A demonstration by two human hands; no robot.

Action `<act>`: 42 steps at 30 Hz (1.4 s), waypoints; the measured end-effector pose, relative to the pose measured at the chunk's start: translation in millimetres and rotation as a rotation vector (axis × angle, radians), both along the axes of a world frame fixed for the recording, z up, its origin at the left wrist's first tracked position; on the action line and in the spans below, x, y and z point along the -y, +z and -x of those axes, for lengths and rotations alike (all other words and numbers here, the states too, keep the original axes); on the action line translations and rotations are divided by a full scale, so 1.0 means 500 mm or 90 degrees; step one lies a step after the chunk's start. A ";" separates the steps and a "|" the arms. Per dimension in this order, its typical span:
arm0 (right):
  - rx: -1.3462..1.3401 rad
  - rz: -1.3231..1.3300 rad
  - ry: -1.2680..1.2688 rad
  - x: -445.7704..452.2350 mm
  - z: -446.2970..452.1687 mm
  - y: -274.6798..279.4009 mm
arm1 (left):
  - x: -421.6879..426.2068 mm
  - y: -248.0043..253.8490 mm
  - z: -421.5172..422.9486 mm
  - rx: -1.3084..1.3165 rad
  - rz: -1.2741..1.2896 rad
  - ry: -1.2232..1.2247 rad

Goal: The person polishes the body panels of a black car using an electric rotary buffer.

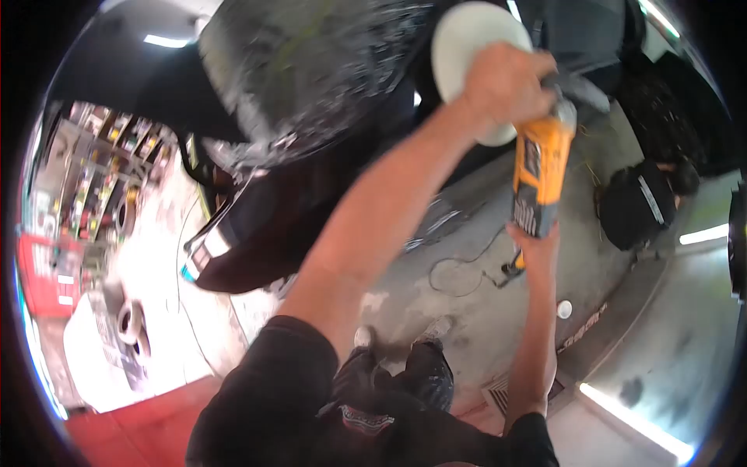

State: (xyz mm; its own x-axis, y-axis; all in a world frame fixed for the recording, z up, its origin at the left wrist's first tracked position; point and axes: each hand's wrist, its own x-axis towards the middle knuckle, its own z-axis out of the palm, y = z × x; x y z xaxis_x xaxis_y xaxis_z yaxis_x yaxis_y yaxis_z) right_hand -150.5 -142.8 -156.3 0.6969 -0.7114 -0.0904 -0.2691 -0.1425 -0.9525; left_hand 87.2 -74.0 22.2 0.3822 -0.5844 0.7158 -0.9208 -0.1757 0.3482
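Observation:
An orange and black electric polisher (pixel 542 163) with a round white pad (pixel 475 47) is in both my hands. My left hand (pixel 506 86) is wrapped round its front end, close behind the pad. At the rear of the body, my right hand (pixel 537 241) is closed round the tool, its fingers partly hidden. The pad stands against or just in front of the black car body (pixel 342 171); whether they touch I cannot tell. Clear plastic film (pixel 303 70) covers part of the car. A dark cord (pixel 455 292) lies looped on the floor below the tool.
At the right, another person in a black shirt (pixel 636 204) is bent low by dark parts. Shelves of bottles and cans (pixel 101 171) and several tyres (pixel 131 323) are at the left. A white cup-like item (pixel 564 310) and a floor grate (pixel 498 393) lie near my right arm.

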 end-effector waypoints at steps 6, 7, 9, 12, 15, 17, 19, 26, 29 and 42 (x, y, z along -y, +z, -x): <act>-0.014 0.036 0.029 -0.243 0.156 -0.079 | -0.293 -0.132 0.132 -0.076 0.046 0.018; -0.019 0.066 0.035 -0.274 0.189 -0.125 | -0.346 -0.146 0.153 -0.091 0.046 0.022; -0.031 0.029 0.080 -0.335 0.211 -0.106 | -0.454 -0.159 0.190 -0.122 0.062 0.015; -0.138 0.001 0.146 -0.448 0.224 -0.032 | -0.620 -0.134 0.244 -0.105 0.033 0.078; -0.180 0.021 0.192 -0.521 0.240 -0.012 | -0.734 -0.141 0.275 -0.074 0.040 0.173; -0.171 0.019 0.221 -0.539 0.247 0.004 | -0.766 -0.126 0.297 -0.106 0.034 0.199; -0.169 0.008 0.245 -0.539 0.255 0.032 | -0.756 -0.119 0.313 -0.123 0.027 0.200; -0.174 -0.047 0.129 -0.419 0.297 0.008 | -0.513 -0.138 0.278 -0.177 -0.021 0.078; -0.144 -0.130 0.050 -0.352 0.294 -0.047 | -0.342 -0.184 0.247 -0.148 -0.111 0.006; 0.039 -0.314 -0.104 -0.144 0.181 -0.169 | 0.027 -0.237 0.171 -0.065 -0.145 -0.036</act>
State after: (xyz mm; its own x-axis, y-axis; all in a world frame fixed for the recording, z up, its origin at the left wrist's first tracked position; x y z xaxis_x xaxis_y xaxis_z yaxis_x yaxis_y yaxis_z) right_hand -240.9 -70.9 -240.7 0.5952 -0.6941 -0.4048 -0.1928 0.3657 -0.9105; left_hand 1.9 -87.5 -96.5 0.4074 -0.7488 0.5228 -0.8936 -0.2090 0.3972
